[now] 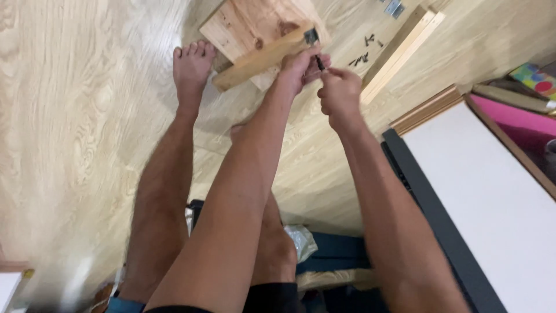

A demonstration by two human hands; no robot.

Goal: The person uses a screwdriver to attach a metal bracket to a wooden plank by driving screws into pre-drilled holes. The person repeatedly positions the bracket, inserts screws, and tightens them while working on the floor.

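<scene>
Left hand point(301, 65) sits at the end of a wooden bar point(263, 58), fingers curled around a small dark screw point(320, 62) held point-down beside a metal bracket point(311, 36) on the bar's end; closed in a pinch, though what else it grips can't be told. Right hand point(339, 93) is just beside it, touching, fist closed; it seems to grip a thin tool or the screw's top, but the fingers hide it, so contents can't be told for sure. The bar lies tilted across a pine board point(249, 23) on the floor point(69, 116), one bare foot point(191, 66) next to the board's edge, close to the bar's lower end. Loose dark screws point(365, 49) are scattered on the floor just past the hands, near a long pale wood strip point(399, 49). More metal hardware point(394, 7) sits at the top edge. To the right, a white panel with dark frame point(492, 203) and a pink box point(515, 119). Screw likely light, rigid, slippery and easy to drop; best pinched at the shank near the head. Bar looks stiff, light softwood, easy to steady by pressing near the bracket end.
</scene>
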